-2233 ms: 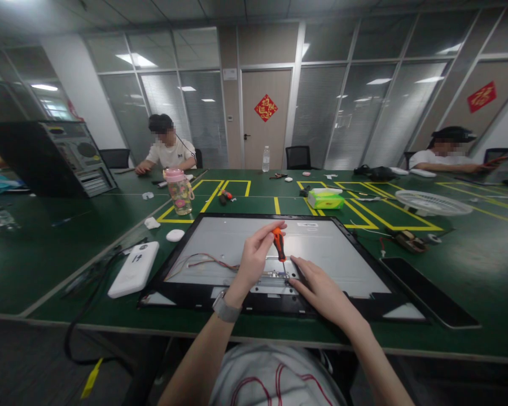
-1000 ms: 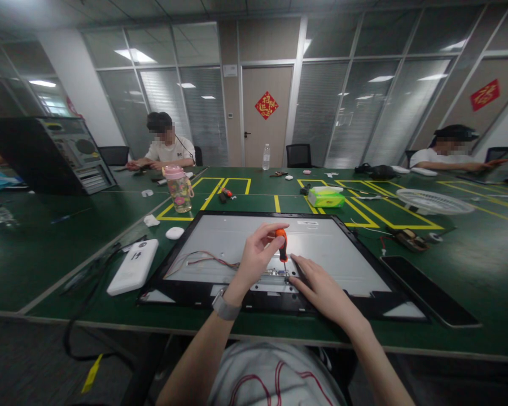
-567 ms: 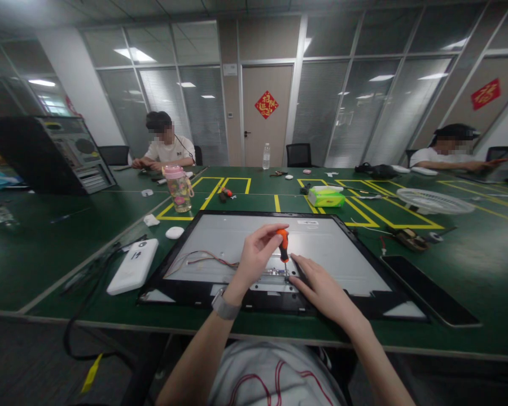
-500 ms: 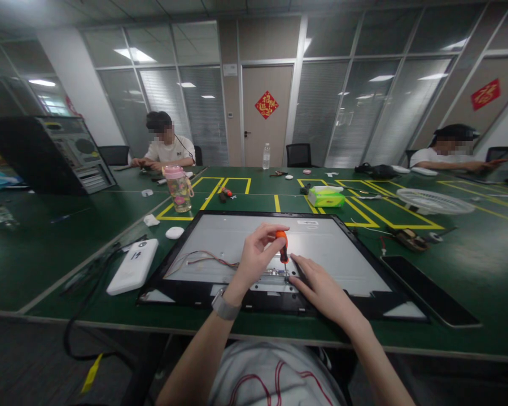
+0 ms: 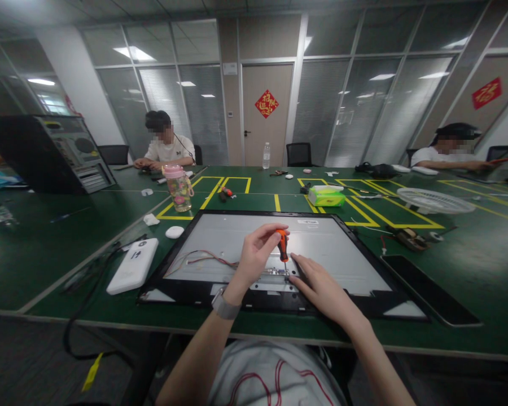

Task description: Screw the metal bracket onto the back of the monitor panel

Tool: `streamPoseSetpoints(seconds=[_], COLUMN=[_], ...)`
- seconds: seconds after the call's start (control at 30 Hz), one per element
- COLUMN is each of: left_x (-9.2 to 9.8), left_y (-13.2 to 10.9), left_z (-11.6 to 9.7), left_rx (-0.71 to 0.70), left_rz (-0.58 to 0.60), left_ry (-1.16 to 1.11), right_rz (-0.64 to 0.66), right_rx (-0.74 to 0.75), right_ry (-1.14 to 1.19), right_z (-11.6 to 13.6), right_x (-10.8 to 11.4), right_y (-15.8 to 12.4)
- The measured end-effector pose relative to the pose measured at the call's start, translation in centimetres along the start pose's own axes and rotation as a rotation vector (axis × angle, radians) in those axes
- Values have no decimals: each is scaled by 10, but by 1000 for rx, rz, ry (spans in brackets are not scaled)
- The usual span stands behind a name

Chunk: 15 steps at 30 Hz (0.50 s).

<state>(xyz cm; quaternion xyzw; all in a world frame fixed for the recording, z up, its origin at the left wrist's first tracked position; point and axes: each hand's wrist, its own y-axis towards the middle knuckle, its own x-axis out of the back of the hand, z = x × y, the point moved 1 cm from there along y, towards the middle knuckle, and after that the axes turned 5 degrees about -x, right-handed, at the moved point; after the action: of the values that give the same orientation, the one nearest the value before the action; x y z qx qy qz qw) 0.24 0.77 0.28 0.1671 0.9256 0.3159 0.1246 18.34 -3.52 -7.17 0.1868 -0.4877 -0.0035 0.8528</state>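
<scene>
A flat display panel (image 5: 325, 242) with a black frame and silver-grey back lies on the green table in front of me. My left hand (image 5: 260, 248) grips the top of an orange and black screwdriver (image 5: 283, 247), which stands nearly upright. Its tip meets a small metal strip (image 5: 273, 272) near the panel's front edge. Thin coloured wires (image 5: 211, 258) run left from that strip. My right hand (image 5: 315, 282) rests on the panel just right of the tip, fingers stretched out, thumb and forefinger apart around the strip's end. Whether a screw sits under the tip is too small to tell.
Left of the panel lie a white power bank (image 5: 133, 265), black cables and a white round object (image 5: 175, 232). A pink-lidded bottle (image 5: 178, 190) stands behind. To the right are a black slab (image 5: 429, 288) and a green tissue pack (image 5: 325, 196). Two people sit across the table.
My left fingers have shifted slightly at the screwdriver's top, and its handle is turned a little. The right hand and the panel stay in place.
</scene>
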Motion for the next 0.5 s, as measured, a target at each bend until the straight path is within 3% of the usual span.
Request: streamPoseSetpoints(seconds=[0.23,0.5], left_x=[2,3], left_y=[1,0], left_z=[-1,0], left_rx=[-58,-63], left_rz=[-61,-19], left_ry=[112,94], right_rz=[10,-12], right_rx=[-9,4], right_ry=[-4,1], right_z=[0,-2], right_x=[0,-2], right_y=[0,0])
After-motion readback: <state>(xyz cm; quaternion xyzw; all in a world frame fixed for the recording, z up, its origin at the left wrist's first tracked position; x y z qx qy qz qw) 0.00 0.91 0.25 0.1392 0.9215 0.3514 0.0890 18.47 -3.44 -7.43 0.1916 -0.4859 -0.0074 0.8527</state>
